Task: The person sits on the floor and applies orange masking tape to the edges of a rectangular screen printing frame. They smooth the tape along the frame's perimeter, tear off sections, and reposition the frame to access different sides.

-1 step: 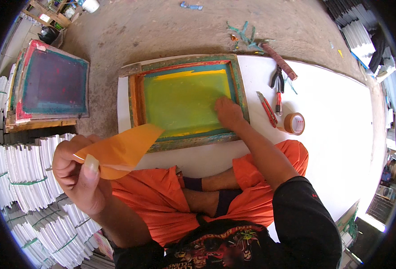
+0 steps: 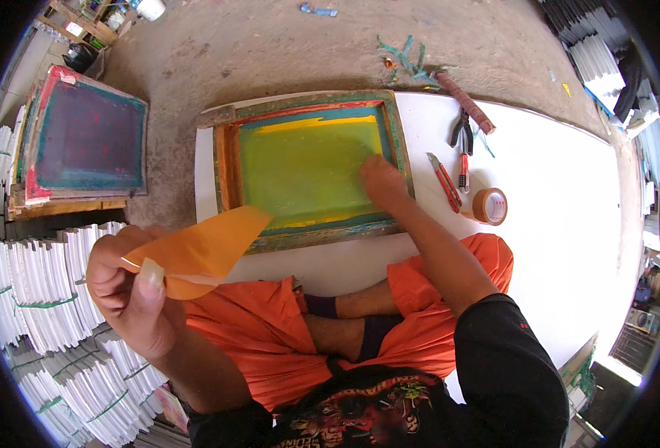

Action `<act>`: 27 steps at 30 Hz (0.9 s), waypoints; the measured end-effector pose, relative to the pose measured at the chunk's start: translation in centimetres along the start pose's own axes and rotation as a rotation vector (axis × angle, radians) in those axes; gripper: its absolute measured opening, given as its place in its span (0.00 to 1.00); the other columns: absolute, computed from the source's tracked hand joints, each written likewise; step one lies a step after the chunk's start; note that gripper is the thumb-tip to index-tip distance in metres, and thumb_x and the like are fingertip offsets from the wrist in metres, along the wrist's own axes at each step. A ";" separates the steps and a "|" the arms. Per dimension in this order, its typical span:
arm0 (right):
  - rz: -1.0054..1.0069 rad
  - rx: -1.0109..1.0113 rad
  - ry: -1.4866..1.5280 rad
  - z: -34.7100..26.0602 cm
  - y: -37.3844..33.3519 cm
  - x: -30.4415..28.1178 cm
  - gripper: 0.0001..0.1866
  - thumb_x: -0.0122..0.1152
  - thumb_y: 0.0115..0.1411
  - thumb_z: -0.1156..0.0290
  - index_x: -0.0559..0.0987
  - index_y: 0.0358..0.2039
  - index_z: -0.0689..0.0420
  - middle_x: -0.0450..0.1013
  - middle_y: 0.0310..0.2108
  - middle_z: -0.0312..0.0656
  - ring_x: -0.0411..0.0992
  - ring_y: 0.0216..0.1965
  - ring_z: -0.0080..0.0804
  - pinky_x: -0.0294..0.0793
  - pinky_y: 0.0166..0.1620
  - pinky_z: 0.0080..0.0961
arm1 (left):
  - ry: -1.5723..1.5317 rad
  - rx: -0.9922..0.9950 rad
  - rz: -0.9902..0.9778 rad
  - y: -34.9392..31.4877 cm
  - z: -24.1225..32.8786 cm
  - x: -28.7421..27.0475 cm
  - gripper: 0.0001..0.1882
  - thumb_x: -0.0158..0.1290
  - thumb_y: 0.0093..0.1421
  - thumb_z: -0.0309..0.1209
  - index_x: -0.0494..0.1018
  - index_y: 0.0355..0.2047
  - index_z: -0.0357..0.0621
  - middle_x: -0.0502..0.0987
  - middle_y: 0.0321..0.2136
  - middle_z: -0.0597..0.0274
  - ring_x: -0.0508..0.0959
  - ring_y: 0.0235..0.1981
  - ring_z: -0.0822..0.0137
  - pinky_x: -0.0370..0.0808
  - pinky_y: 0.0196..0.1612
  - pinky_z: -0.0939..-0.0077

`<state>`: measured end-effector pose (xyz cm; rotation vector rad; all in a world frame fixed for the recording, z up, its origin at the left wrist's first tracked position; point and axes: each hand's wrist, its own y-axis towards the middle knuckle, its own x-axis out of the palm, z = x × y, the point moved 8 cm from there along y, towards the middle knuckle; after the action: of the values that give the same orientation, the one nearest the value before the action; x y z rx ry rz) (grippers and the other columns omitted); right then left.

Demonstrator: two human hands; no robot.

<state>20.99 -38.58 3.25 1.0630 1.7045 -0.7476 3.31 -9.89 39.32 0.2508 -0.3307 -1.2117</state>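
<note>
Raised at the left, my left hand (image 2: 132, 291) pinches a translucent orange-brown strip of tape (image 2: 203, 250) between thumb and fingers. The strip's far end tapers over the near left corner of a screen-printing frame (image 2: 307, 237). This wooden frame lies on a white board and holds a yellow-green mesh (image 2: 300, 168) with yellow and blue borders. My right hand (image 2: 382, 181) is closed at the right inner side of the frame, its curled fingers down against the mesh. Whatever may be under those fingers is hidden.
Right of the frame lie a red cutter knife (image 2: 446, 183), black-and-red pliers (image 2: 463, 149), a brown tape roll (image 2: 490, 206) and a dark red rod (image 2: 466, 103). Another framed screen (image 2: 91, 138) leans at the far left, above bundled paper stacks (image 2: 42, 295).
My right hand has shifted very slightly away from me along the frame's right inner side. The left hand and the tape strip look almost unmoved.
</note>
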 end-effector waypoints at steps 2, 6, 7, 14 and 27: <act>0.091 0.153 0.133 2.8 2.0 -1.7 0.05 0.52 0.66 0.72 0.70 0.40 0.59 0.74 0.36 0.58 0.75 0.39 0.61 0.76 0.39 0.55 | 0.011 -0.006 0.015 -0.2 -0.2 -0.1 0.08 0.61 0.58 0.24 0.72 0.34 0.37 0.75 0.29 0.58 0.73 0.28 0.70 0.71 0.36 0.75; 0.507 0.193 0.304 7.0 6.0 -8.8 0.09 0.49 0.64 0.78 0.71 0.45 0.61 0.75 0.39 0.61 0.75 0.42 0.61 0.74 0.45 0.52 | -0.008 -0.037 0.008 -0.1 -0.5 -0.1 0.08 0.61 0.58 0.24 0.72 0.35 0.36 0.77 0.30 0.57 0.74 0.29 0.70 0.72 0.37 0.76; 0.596 0.197 0.264 7.0 6.0 -9.8 0.11 0.51 0.62 0.80 0.73 0.46 0.61 0.75 0.39 0.59 0.75 0.43 0.58 0.75 0.46 0.49 | -0.034 -0.047 -0.014 0.0 -0.8 0.1 0.08 0.61 0.58 0.24 0.72 0.35 0.36 0.77 0.30 0.56 0.75 0.30 0.69 0.73 0.38 0.76; -0.305 -0.364 0.270 -6.3 -0.8 -0.1 0.12 0.60 0.61 0.67 0.80 0.43 0.56 0.77 0.41 0.49 0.76 0.46 0.51 0.76 0.49 0.46 | 0.025 -0.060 0.002 0.0 -1.8 0.8 0.08 0.58 0.65 0.27 0.70 0.36 0.37 0.72 0.31 0.61 0.72 0.31 0.70 0.72 0.37 0.75; -0.217 -0.506 0.027 -7.6 -2.2 2.4 0.08 0.58 0.59 0.73 0.76 0.39 0.60 0.74 0.39 0.49 0.77 0.43 0.48 0.81 0.42 0.43 | -0.053 -0.107 0.023 0.1 -3.4 0.9 0.10 0.63 0.57 0.23 0.72 0.36 0.36 0.79 0.35 0.53 0.78 0.35 0.68 0.74 0.45 0.75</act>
<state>15.54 -32.32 3.70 0.5469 1.9152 -0.3966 4.97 -10.66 36.28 0.1224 -0.3124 -1.2108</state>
